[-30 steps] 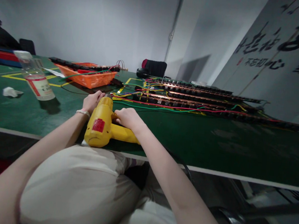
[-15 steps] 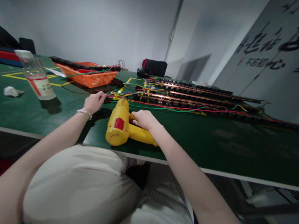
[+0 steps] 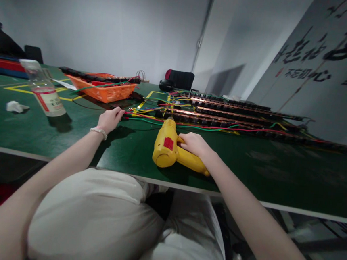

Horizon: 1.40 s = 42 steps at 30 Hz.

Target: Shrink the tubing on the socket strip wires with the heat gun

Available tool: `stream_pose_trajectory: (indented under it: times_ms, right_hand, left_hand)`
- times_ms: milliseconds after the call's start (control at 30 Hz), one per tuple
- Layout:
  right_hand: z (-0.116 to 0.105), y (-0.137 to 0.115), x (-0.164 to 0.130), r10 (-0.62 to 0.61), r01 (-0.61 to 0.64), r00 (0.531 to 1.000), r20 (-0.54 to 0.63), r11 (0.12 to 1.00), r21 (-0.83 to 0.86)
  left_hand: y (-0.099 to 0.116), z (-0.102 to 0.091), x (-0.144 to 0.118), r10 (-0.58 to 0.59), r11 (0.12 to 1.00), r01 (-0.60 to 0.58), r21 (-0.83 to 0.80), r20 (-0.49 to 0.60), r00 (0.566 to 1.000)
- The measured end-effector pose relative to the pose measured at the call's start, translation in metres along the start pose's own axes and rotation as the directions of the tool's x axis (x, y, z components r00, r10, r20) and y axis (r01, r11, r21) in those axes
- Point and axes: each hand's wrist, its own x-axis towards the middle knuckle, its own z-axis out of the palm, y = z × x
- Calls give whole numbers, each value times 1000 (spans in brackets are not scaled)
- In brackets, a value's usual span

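Shifted rightward, the heat gun (image 3: pixel 165 147) is being gripped barrel-forward by the right hand (image 3: pixel 194 143), right of wires (image 3: pixel 129 116) being pinched by the left hand (image 3: pixel 110 119).

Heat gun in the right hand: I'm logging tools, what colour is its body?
The heat gun's body is yellow; head view.

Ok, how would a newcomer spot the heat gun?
Start at the green table, then find the middle of its near edge. Just past it, the right hand holds the heat gun. Its bulky yellow body with a red label sets it apart from the dark strips beyond.
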Motion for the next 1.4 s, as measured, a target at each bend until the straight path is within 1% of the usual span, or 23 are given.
stream_pose_trajectory:
  times_ms: [67,133,300,400,533,733,867,1033,1200,1333,1400]
  right_hand:
    - [-1,1,-1,9,-9,1000,16,1000,-4]
    - [-2,0,-1,1,-1,1000,7,1000,-12]
    - [-2,-10,1,-58,57,998,-35,998,-37]
    - [-3,-25,10,-115,113,992,-51,992,-49]
    - [-7,-50,27,-183,181,982,-51,982,-50]
    - [-9,-83,47,-286,285,944,-162,958,-29]
    - [-11,-96,52,-324,326,924,-203,945,-21]
    - [-13,-99,51,-342,344,914,-218,938,-29]
    - [-12,-96,49,-334,334,920,-204,942,-35]
    - [-9,-86,46,-320,318,933,-164,947,-37]
    - [-8,-78,43,-285,281,950,-126,959,-43]
  left_hand:
    - [0,1,0,9,1000,-9,-3,2,1000]
    - [0,1,0,15,1000,-15,-6,4,1000]
    - [1,2,0,18,999,-17,-36,22,1000]
    - [0,4,1,20,998,-18,-60,27,999]
    - [-2,6,2,32,996,-31,-83,15,999]
    - [-6,12,5,53,981,-50,-188,7,999]
    - [-9,16,8,77,978,-77,-196,-4,997]
    - [-8,10,7,44,990,-40,-138,29,999]
    - [-6,1,4,82,995,-79,-64,45,996]
    - [-6,-1,3,127,991,-125,-54,29,991]
    - [-6,-2,2,129,990,-127,-55,27,991]
